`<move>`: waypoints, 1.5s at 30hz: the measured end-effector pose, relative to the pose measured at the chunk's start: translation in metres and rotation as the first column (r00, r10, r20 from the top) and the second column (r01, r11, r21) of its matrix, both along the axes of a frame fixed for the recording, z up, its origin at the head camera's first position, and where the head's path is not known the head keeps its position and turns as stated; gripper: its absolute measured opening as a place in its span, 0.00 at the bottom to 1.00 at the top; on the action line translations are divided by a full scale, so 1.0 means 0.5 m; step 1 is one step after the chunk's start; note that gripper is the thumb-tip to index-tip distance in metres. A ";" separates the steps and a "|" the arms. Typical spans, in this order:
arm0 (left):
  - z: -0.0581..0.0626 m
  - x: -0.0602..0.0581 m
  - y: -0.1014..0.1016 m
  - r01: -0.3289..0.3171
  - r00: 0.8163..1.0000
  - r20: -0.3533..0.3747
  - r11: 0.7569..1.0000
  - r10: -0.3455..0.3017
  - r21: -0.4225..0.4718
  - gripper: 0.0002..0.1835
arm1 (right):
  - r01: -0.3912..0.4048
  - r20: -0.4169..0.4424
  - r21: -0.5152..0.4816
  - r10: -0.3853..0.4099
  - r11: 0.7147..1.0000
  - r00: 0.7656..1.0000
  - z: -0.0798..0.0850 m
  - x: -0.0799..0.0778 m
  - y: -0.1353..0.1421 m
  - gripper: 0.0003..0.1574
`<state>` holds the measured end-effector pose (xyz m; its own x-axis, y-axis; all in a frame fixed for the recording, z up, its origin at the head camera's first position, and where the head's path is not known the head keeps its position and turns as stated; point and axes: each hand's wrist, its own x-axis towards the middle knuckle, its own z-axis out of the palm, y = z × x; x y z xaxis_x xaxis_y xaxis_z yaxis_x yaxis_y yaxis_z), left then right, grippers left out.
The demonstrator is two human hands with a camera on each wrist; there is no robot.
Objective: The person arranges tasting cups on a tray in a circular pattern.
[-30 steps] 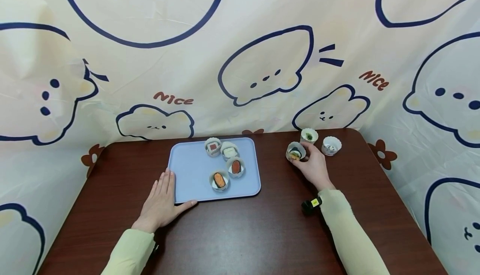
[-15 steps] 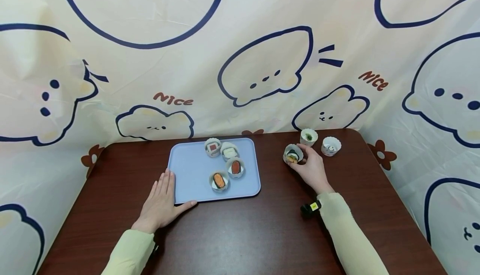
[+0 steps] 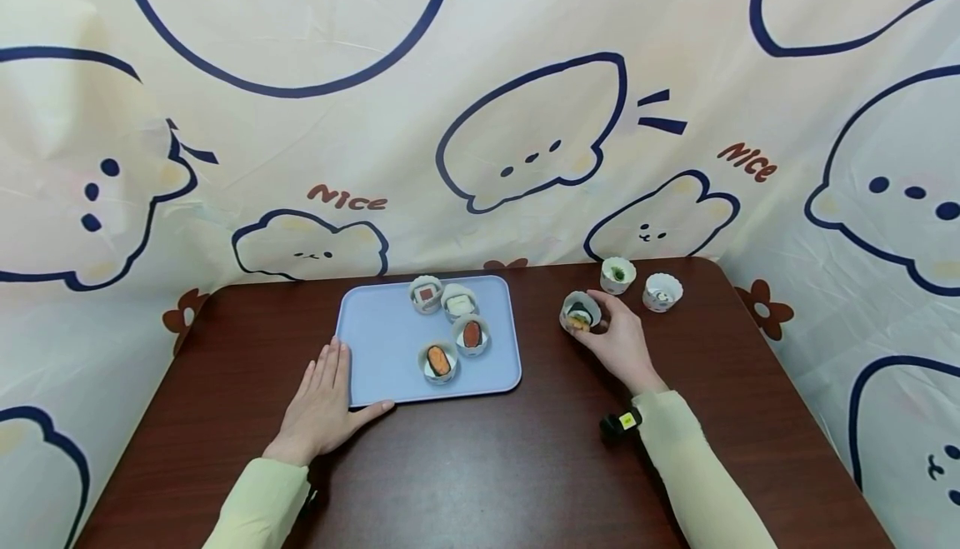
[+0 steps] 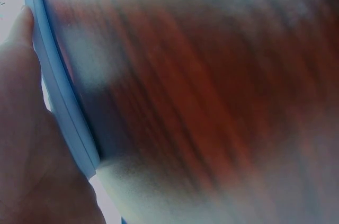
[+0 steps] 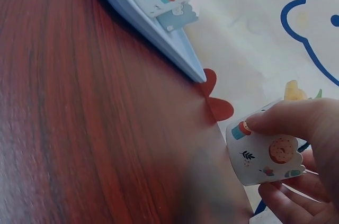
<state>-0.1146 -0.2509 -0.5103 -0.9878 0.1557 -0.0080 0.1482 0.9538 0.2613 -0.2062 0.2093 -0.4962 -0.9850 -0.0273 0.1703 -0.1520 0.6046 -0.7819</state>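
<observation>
My right hand (image 3: pixel 624 344) pinches a paper baking cup (image 3: pixel 574 311) by its side, thumb on one side and fingers on the other. The right wrist view shows the printed cup (image 5: pixel 259 152), with something yellow sticking up from its rim. Inside it in the head view lie dark and yellow-orange pieces of what looks like toy sushi. My left hand (image 3: pixel 318 407) lies with straight fingers along the left edge of the light blue tray (image 3: pixel 382 316), thumb at its front edge. On the tray stand several similar cups, one with an orange sushi piece (image 3: pixel 438 360), another with a reddish one (image 3: pixel 472 333).
Two more paper cups stand at the back right: one with a green-topped filling (image 3: pixel 618 273), one with a whitish filling (image 3: pixel 662 291). The dark wooden table (image 3: pixel 480 474) ends at a cartoon-printed cloth (image 3: pixel 420 132) behind and at the sides.
My right hand and the cup have shifted slightly left and toward me, away from the two cups at the back right. The left hand and the tray have stayed put.
</observation>
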 end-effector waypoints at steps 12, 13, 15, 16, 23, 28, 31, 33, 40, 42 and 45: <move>0.005 -0.001 0.001 0.005 1.000 0.017 1.000 -0.005 -0.023 0.69 | -0.062 -0.038 -0.058 0.059 0.996 0.998 0.009 0.015 -0.020 0.42; 0.004 -0.001 0.001 0.006 1.000 0.016 1.000 -0.005 -0.024 0.69 | -0.067 -0.038 -0.063 0.064 0.996 0.997 0.012 0.017 -0.022 0.41; 0.005 -0.001 0.001 0.005 1.000 0.016 1.000 -0.005 -0.024 0.69 | -0.075 -0.041 -0.070 0.072 0.995 0.997 0.016 0.021 -0.028 0.41; 0.005 -0.001 0.001 0.006 1.000 0.015 1.000 -0.005 -0.024 0.69 | -0.078 -0.040 -0.075 0.075 0.994 0.996 0.019 0.023 -0.030 0.41; 0.005 -0.001 0.001 0.006 1.000 0.018 1.000 -0.006 -0.020 0.69 | -0.118 -0.044 -0.097 0.114 0.988 0.992 0.025 0.038 -0.050 0.41; 0.003 -0.002 0.000 0.008 1.000 0.016 1.000 -0.008 -0.022 0.69 | -0.135 -0.019 -0.117 0.133 0.984 0.991 0.026 0.048 -0.062 0.43; 0.000 -0.003 -0.001 0.007 1.000 0.009 1.000 -0.007 -0.017 0.68 | -0.144 -0.010 -0.119 0.143 0.982 0.990 0.026 0.052 -0.069 0.43; -0.001 -0.003 -0.001 0.005 1.000 0.004 1.000 -0.005 -0.012 0.68 | -0.152 -0.012 -0.121 0.151 0.981 0.988 0.025 0.055 -0.073 0.43; -0.001 -0.001 -0.002 0.003 1.000 0.004 1.000 -0.003 0.000 0.67 | -0.178 -0.026 -0.116 0.176 0.977 0.984 0.025 0.064 -0.089 0.42; 0.001 -0.001 -0.002 0.007 1.000 0.016 1.000 -0.007 0.000 0.68 | -0.184 -0.030 -0.111 0.181 0.977 0.983 0.025 0.066 -0.094 0.42; 0.004 -0.001 -0.001 0.008 1.000 0.029 1.000 -0.008 -0.006 0.68 | -0.193 -0.041 -0.110 0.190 0.975 0.981 0.026 0.069 -0.101 0.41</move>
